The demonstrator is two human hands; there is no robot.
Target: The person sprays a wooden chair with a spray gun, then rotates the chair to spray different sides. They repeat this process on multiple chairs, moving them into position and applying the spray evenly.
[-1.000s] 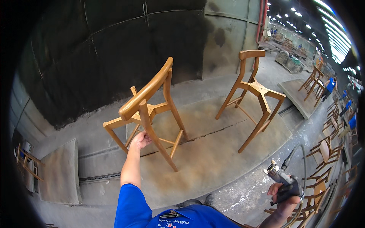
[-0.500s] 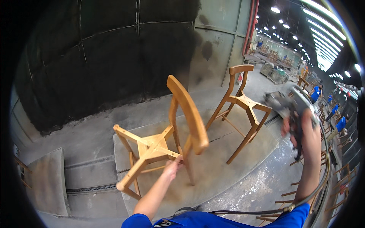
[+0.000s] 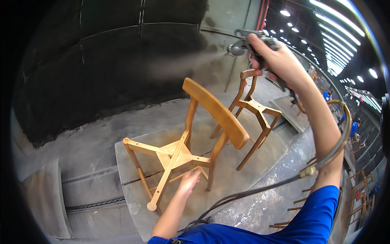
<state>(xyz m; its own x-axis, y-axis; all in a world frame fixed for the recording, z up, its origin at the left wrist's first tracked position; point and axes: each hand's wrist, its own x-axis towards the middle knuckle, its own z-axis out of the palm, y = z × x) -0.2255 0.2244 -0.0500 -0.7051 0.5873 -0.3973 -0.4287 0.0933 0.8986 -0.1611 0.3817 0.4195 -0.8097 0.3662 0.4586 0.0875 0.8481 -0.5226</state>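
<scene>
My raised right hand is wrapped round a spray gun, and a pale mist blows leftward from its nozzle across the dark wall. Below it stands a wooden chair frame with a curved backrest and a cross-shaped seat support in bare, lighter wood. My left hand is low beside that seat support, just under its near right arm. Its fingers look loosely apart, with nothing visible in them; whether they touch the chair's lower rail I cannot make out.
A second wooden chair frame stands behind to the right. Both are on a flat grey board. The gun's hose loops round my right forearm and crosses in front of me. Beyond a floor chain track lies another board. Co-workers are far right.
My right hand has swung up and left with the spray gun, and mist now comes out. The near chair has turned, showing its backrest broader. My left hand has come off its seat support.
</scene>
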